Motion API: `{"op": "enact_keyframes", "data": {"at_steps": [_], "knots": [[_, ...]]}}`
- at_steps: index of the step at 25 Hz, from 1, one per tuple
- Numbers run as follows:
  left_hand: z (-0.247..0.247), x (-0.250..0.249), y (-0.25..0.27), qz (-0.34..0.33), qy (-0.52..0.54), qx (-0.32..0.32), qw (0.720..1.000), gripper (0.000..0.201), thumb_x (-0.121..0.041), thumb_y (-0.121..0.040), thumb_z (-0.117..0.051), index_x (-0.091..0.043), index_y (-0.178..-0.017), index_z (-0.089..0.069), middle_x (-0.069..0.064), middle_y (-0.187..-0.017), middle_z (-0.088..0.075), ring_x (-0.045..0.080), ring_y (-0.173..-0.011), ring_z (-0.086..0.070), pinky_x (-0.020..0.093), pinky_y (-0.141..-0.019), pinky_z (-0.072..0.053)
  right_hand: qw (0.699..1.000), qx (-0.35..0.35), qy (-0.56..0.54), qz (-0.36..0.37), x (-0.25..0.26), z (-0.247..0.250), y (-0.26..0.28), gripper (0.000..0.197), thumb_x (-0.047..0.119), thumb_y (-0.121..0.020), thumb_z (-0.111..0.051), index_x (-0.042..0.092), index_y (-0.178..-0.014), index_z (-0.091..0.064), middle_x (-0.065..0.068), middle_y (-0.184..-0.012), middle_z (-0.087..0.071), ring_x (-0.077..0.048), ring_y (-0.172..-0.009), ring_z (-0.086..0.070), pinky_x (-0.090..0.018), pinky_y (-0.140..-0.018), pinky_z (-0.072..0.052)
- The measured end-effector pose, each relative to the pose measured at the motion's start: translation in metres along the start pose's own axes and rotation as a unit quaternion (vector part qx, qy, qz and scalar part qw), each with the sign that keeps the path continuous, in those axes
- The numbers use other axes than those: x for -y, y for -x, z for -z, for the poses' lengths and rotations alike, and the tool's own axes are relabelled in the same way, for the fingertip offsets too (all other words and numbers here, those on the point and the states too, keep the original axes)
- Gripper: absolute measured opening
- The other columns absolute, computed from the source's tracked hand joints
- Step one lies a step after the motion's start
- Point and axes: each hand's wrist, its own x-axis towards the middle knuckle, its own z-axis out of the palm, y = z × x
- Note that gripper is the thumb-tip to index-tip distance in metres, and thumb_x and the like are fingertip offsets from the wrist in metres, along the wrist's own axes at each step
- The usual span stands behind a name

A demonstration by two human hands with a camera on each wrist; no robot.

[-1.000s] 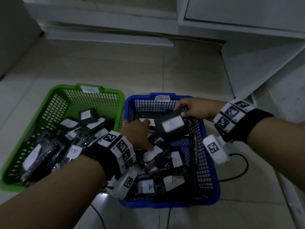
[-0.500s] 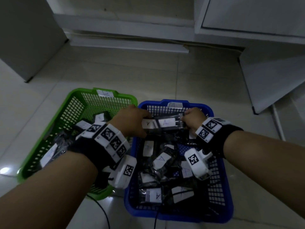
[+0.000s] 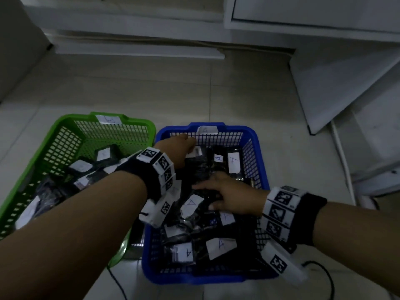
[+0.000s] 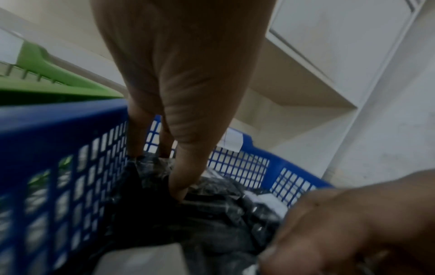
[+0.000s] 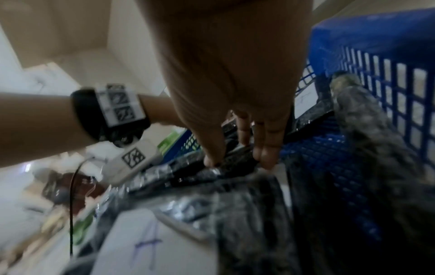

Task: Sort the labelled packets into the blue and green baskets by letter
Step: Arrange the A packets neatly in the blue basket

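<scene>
The green basket [image 3: 65, 120] stands on the left and the blue basket [image 3: 257, 144] on the right, both holding several black packets with white labels. The blue basket's packets [image 3: 191, 205] read A, and its rim tag [image 3: 206, 129] reads A too. My left hand [image 3: 187, 146] reaches into the far left corner of the blue basket. There its thumb [image 4: 179, 191] and fingers pinch the top of a black packet [image 4: 150, 167]. My right hand [image 3: 204, 197] lies over the middle of the blue basket, with straight fingertips [image 5: 266, 160] touching a black packet [image 5: 235, 160].
Both baskets sit on a pale tiled floor [image 3: 238, 94]. White cabinets [image 3: 303, 9] run along the back, and a white board [image 3: 337, 83] leans at the right. A black cable [image 3: 324, 271] trails on the floor by the blue basket's near right corner.
The A packets that both hands carried now lie at the far end of the blue basket. My right hand has drawn back to the basket's middle, while my left stays at the far corner.
</scene>
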Motion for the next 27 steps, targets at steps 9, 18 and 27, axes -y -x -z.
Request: {"op": "enact_keyframes", "data": {"at_steps": [9,18,27], "knots": [[0.001,0.001,0.003,0.028,-0.025,0.035,0.999,0.042,-0.022,-0.086,-0.062,-0.012,-0.124,-0.045,0.015,-0.130,-0.041,0.035,-0.113,-0.051,0.044,-0.093,-0.047,1.000,-0.003,-0.020,0.016,0.001,0.018,0.000,0.052,0.028,-0.071,-0.081,0.020,-0.113,-0.052,0.009,-0.109,-0.050,-0.003,-0.091,-0.049,-0.011,-0.067,-0.038],[-0.008,-0.015,0.056,0.013,-0.149,0.082,0.985,0.058,-0.062,-0.078,-0.056,-0.023,-0.122,-0.053,0.000,-0.121,-0.059,0.023,-0.116,-0.052,0.044,-0.102,-0.031,0.944,-0.264,0.015,-0.199,-0.016,0.036,-0.009,0.043,0.056,-0.086,-0.054,0.019,-0.108,-0.048,-0.014,-0.108,-0.053,-0.027,-0.088,-0.055,-0.030,-0.063,-0.041],[-0.023,-0.023,0.061,0.010,-0.185,0.109,0.977,0.083,-0.079,-0.073,-0.043,-0.022,-0.135,-0.039,0.005,-0.122,-0.060,0.027,-0.117,-0.051,0.046,-0.105,-0.026,0.960,-0.221,-0.025,-0.171,-0.017,0.023,-0.029,0.057,0.028,-0.083,-0.068,0.016,-0.131,-0.040,-0.017,-0.128,-0.049,-0.031,-0.111,-0.055,-0.030,-0.087,-0.045]]}}
